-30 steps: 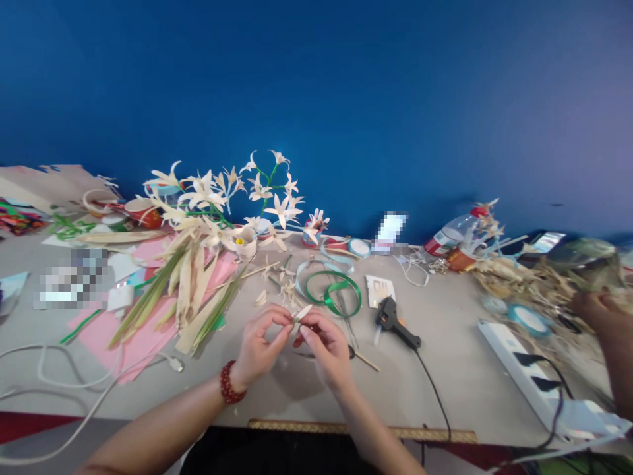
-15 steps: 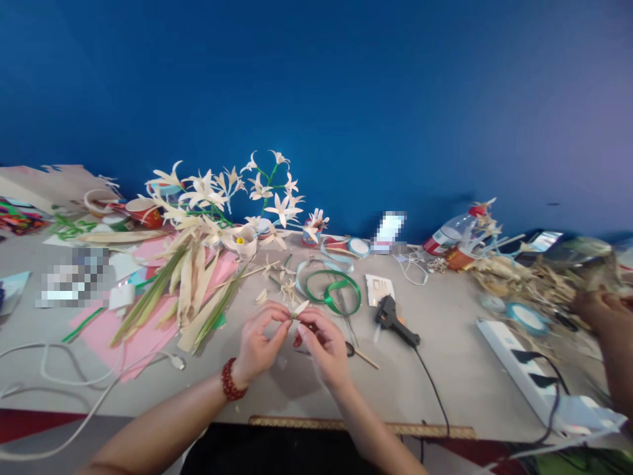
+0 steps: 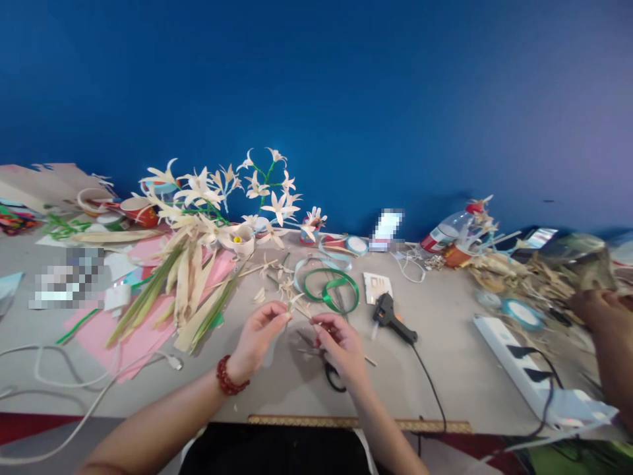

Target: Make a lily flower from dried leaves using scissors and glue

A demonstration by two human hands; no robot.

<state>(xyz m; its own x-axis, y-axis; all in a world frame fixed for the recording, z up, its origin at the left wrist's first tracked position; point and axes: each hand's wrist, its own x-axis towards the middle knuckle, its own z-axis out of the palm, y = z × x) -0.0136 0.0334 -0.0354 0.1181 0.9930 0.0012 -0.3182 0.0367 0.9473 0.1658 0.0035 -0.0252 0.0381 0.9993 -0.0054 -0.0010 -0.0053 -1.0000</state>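
Observation:
My left hand [image 3: 262, 340], with a red bead bracelet [image 3: 230, 376] at the wrist, pinches a small pale husk petal [image 3: 295, 301] between thumb and finger. To its right, my right hand [image 3: 341, 346] is apart from it, fingers closed in a pinch; what they hold is too small to make out. Below the right hand lie black-handled scissors [image 3: 335, 377], partly covered by it. A coil of green ribbon [image 3: 330, 290] rests just beyond both hands. Loose small husk pieces [image 3: 287, 285] lie behind the left hand.
Left are dry corn husks [image 3: 190, 297] on pink paper [image 3: 93, 340], with white husk flowers [image 3: 279, 208] behind. A black glue gun [image 3: 394, 320] and a power strip [image 3: 509, 356] are at right. Another person's hand [image 3: 593, 313] reaches in from the right edge. A ruler [image 3: 306, 422] lines the front.
My hands were together at the petal; now they are apart, the right one having moved to the right. More of the scissors shows beneath it.

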